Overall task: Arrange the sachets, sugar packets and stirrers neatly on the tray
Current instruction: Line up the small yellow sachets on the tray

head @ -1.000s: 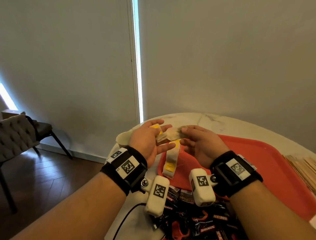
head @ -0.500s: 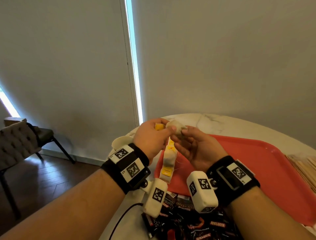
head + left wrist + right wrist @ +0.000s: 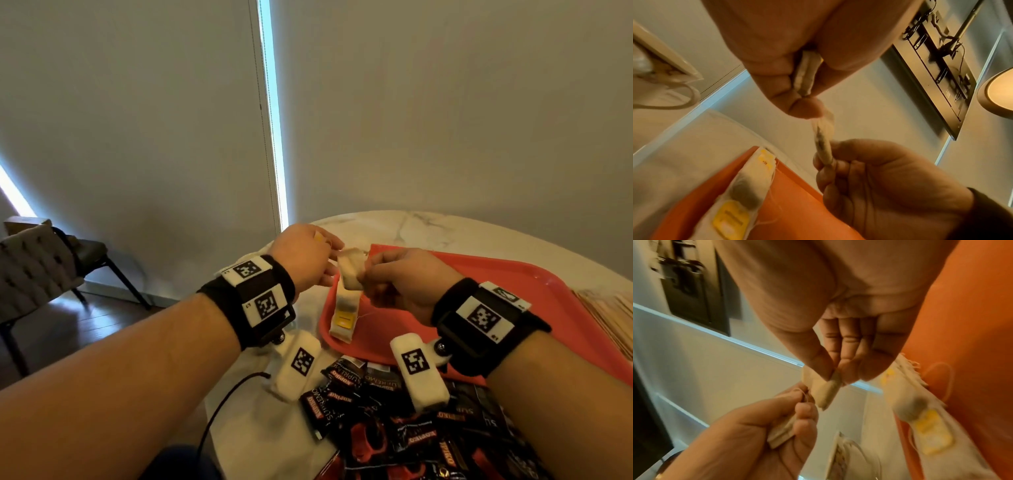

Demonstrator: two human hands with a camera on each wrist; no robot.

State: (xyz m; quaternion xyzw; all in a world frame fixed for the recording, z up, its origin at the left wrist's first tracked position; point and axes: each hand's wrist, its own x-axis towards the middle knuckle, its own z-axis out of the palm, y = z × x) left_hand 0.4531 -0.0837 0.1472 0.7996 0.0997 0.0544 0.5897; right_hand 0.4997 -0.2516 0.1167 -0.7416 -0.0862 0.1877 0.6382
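Free: bare red tray [image 3: 496,291] floor, 3 o'clock of hands | Blocked: tea bags [image 3: 343,315] at tray's 9 o'clock edge; black sachet pile [image 3: 394,411] at 6; stirrers [image 3: 613,315] past 3

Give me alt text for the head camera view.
Both hands, left hand and right hand, pinch a pale tea bag above the red tray, where a row of tea bags lies. Dark coffee sachets are heaped on the marble table.

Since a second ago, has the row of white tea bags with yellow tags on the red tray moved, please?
No. The row of white tea bags with yellow tags lies at the same left edge of the red tray; only the camera shifted.
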